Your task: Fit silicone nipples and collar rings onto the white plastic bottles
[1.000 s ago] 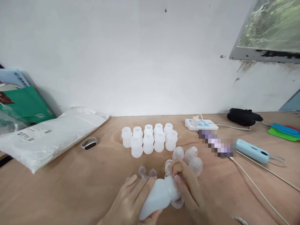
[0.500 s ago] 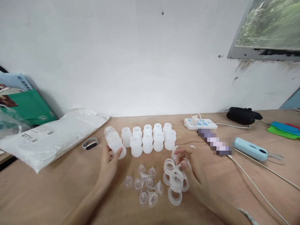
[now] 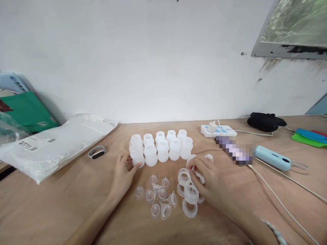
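Several frosted white baby bottle bodies (image 3: 162, 151) stand upright in two rows, with open necks. At the near left end, my left hand (image 3: 125, 172) has its thumb and fingers around a bottle (image 3: 138, 159) that stands upright; its upper part looks more see-through and overlaps the bottle behind. My right hand (image 3: 205, 175) is over a cluster of translucent plastic rings (image 3: 191, 192). Its fingers are curled together at the near edge of one ring (image 3: 191, 159); the fingertips are partly hidden. Clear bottle teats (image 3: 155, 195) lie loosely between my hands.
A white plastic mailing bag (image 3: 61, 143) and a fitness band (image 3: 97, 152) lie left. To the right are a power strip (image 3: 228, 131), a blurred-out purple item (image 3: 233, 149), a light-blue device (image 3: 273, 158), cables and a black case (image 3: 265, 121). A wall stands behind.
The bottle in my left hand has gone from tilted to upright and moved right, against the row. My right hand has lowered onto the rings and its fingers have drawn together. The view has tipped slightly.
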`<state>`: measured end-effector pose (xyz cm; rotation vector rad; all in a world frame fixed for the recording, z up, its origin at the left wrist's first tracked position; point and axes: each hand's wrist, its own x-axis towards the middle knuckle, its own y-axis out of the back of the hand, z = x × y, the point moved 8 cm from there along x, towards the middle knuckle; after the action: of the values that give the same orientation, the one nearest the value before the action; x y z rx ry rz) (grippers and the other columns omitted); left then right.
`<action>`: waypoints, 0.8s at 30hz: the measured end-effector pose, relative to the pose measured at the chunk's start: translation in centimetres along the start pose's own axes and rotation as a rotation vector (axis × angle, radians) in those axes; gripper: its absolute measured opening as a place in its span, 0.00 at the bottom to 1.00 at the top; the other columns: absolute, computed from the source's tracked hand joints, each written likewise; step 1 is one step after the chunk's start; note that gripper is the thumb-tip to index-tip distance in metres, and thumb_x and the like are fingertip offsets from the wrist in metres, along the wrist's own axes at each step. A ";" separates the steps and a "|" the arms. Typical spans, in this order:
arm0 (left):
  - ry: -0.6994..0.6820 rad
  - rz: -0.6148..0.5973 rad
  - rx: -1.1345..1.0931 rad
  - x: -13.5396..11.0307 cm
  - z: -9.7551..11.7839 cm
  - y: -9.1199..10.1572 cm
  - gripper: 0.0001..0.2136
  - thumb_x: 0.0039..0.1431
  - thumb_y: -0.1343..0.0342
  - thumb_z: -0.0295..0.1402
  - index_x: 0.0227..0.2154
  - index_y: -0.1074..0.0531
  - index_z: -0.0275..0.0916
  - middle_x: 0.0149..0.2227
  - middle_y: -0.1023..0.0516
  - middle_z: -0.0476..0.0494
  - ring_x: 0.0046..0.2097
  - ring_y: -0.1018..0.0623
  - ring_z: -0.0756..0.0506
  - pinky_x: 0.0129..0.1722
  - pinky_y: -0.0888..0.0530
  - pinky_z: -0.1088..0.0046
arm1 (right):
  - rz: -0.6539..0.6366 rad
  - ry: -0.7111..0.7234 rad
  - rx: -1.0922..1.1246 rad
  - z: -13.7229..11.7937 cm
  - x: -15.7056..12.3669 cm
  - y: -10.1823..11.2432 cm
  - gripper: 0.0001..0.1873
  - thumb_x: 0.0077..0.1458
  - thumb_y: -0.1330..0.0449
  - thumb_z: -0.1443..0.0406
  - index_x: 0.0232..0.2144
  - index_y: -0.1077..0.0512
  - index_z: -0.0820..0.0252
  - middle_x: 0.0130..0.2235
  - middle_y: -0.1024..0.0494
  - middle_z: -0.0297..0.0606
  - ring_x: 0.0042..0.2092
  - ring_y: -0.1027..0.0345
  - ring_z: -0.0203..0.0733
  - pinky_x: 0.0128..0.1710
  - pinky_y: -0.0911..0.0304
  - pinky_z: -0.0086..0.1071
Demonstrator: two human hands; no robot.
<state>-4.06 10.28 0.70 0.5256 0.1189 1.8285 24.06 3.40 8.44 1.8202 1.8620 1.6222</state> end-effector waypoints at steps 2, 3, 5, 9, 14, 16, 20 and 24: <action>-0.006 0.005 -0.014 -0.1 0.0 -0.1 0.24 0.49 0.36 0.44 0.47 0.32 0.40 0.42 0.29 0.45 0.43 0.22 0.39 0.45 0.23 0.57 | -0.075 0.035 -0.023 -0.2 0.0 -0.4 0.07 0.58 0.48 0.73 0.30 0.38 0.56 0.32 0.28 0.35 0.34 0.37 0.42 0.37 0.45 0.37; -0.010 0.016 -0.015 -0.1 0.0 -0.1 0.26 0.49 0.36 0.44 0.49 0.34 0.40 0.43 0.29 0.44 0.44 0.22 0.40 0.44 0.23 0.58 | -0.115 0.048 -0.035 -0.3 0.0 -0.6 0.07 0.57 0.46 0.72 0.30 0.38 0.57 0.32 0.29 0.35 0.35 0.37 0.42 0.37 0.45 0.37; -0.027 0.065 0.000 -0.2 0.5 0.6 0.27 0.49 0.36 0.44 0.49 0.37 0.41 0.46 0.30 0.44 0.45 0.25 0.40 0.43 0.25 0.60 | -0.194 0.052 -0.057 -0.3 -0.1 -0.8 0.06 0.55 0.43 0.71 0.30 0.37 0.57 0.33 0.29 0.35 0.37 0.37 0.43 0.38 0.46 0.38; -0.080 0.100 0.043 -0.2 2.7 2.6 0.16 0.54 0.39 0.46 0.39 0.32 0.42 0.37 0.30 0.49 0.38 0.29 0.44 0.37 0.31 0.68 | -0.332 0.021 -0.086 -0.2 -0.4 -1.1 0.07 0.52 0.39 0.70 0.28 0.35 0.58 0.36 0.31 0.36 0.40 0.37 0.45 0.41 0.44 0.40; -0.037 -0.673 0.219 -1.5 4.0 -0.4 0.13 0.54 0.38 0.44 0.33 0.27 0.40 0.25 0.31 0.54 0.28 0.32 0.48 0.29 0.35 0.74 | -0.468 -0.016 -0.091 0.0 -0.8 -1.7 0.08 0.48 0.35 0.67 0.29 0.32 0.58 0.40 0.30 0.37 0.44 0.36 0.47 0.46 0.43 0.44; 0.017 -0.892 0.280 -2.6 3.4 -1.2 0.17 0.45 0.31 0.41 0.36 0.25 0.39 0.26 0.27 0.54 0.28 0.29 0.47 0.27 0.34 0.75 | -0.499 -0.019 -0.091 0.0 -1.1 -2.0 0.08 0.48 0.34 0.68 0.28 0.31 0.58 0.41 0.30 0.38 0.44 0.36 0.48 0.46 0.43 0.46; 0.000 -1.051 0.369 -3.4 3.1 -2.1 0.18 0.37 0.28 0.34 0.33 0.24 0.40 0.26 0.28 0.55 0.28 0.31 0.48 0.27 0.37 0.76 | -0.514 0.006 -0.103 0.2 -1.3 -2.6 0.08 0.48 0.34 0.70 0.26 0.31 0.59 0.41 0.29 0.38 0.45 0.35 0.49 0.46 0.42 0.48; -0.060 -0.989 0.405 -3.1 4.6 -1.6 0.06 0.46 0.33 0.32 0.29 0.22 0.42 0.27 0.27 0.52 0.31 0.30 0.47 0.31 0.36 0.75 | -0.463 0.032 -0.081 -0.1 -1.1 -2.2 0.09 0.49 0.37 0.73 0.25 0.33 0.59 0.40 0.29 0.38 0.45 0.33 0.49 0.46 0.39 0.50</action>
<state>0.00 7.08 3.37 0.6454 0.6037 0.8154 22.84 3.09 6.28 1.2141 2.0021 1.5310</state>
